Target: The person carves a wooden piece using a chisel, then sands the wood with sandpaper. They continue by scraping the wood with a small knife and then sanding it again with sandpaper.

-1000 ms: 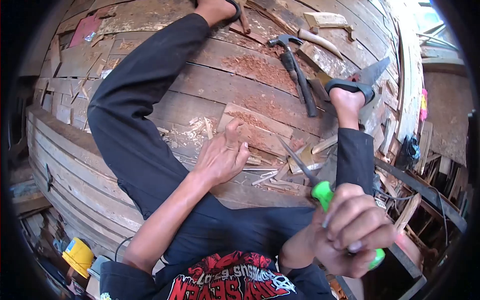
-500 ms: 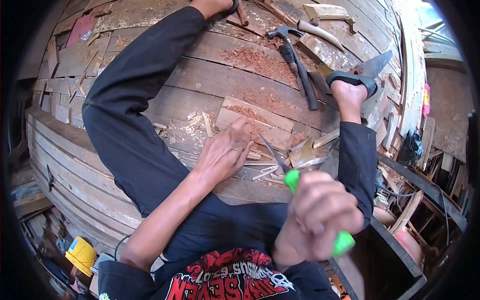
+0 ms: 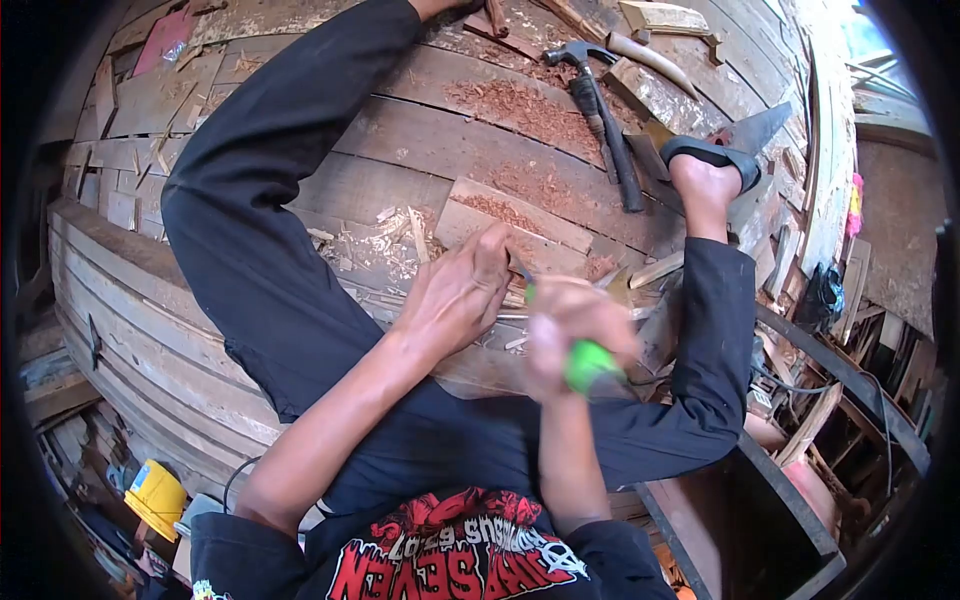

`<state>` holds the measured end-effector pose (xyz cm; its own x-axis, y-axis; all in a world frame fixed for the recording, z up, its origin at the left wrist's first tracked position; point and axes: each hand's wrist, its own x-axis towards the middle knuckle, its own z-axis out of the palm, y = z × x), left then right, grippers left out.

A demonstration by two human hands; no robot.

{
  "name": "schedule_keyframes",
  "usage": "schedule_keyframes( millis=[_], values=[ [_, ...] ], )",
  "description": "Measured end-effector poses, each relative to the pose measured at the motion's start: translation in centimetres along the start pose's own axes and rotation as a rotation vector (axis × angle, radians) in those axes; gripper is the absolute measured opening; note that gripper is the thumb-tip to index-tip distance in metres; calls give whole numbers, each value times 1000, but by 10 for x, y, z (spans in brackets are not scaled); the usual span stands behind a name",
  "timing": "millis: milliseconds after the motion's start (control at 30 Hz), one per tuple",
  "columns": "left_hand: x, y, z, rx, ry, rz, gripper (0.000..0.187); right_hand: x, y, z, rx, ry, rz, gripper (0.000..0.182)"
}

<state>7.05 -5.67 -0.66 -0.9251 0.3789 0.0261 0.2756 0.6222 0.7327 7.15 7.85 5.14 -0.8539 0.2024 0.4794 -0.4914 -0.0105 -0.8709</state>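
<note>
My right hand (image 3: 585,325), blurred by motion, is wrapped round the bright green handle of a thin tapered file (image 3: 592,364). Its dark blade points up and left and meets the fingertips of my left hand (image 3: 463,275). The fingers of that hand are pinched together, and whatever they hold is hidden behind them. Just beyond the fingertips lies a flat piece of board (image 3: 550,232) with reddish shavings on it. Pale wood chips (image 3: 395,240) are scattered left of the board.
A claw hammer (image 3: 605,125) lies beyond the board, beside a curved piece of wood (image 3: 650,62). A saw blade (image 3: 757,130) sticks out past my sandalled foot (image 3: 708,170). Reddish shavings (image 3: 530,110) cover part of the plank floor. A yellow bucket (image 3: 156,497) stands at lower left.
My right hand has moved up and left with the file, bringing the blade to the left hand's fingertips. My left hand stays nearly where it was, still pinched.
</note>
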Motion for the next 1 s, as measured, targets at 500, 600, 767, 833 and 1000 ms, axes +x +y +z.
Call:
schedule_keyframes(
  millis=[500,600,767,833,1000],
  values=[
    [0,11,-9,34,-173,-187,39,64,-90,-35,139,-62,-109,27],
    [-4,7,-4,17,-126,-98,56,12,-20,-23,-186,-89,-15,12],
    [-1,-3,-6,24,-56,-102,64,13,-5,-18,-144,-115,95,14],
    [-9,-1,1,-22,-57,-156,65,39,-44,-22,-8,-11,46,19],
    [-8,-1,-1,-13,-75,-107,67,83,-92,-37,145,-161,-82,22]
  ],
)
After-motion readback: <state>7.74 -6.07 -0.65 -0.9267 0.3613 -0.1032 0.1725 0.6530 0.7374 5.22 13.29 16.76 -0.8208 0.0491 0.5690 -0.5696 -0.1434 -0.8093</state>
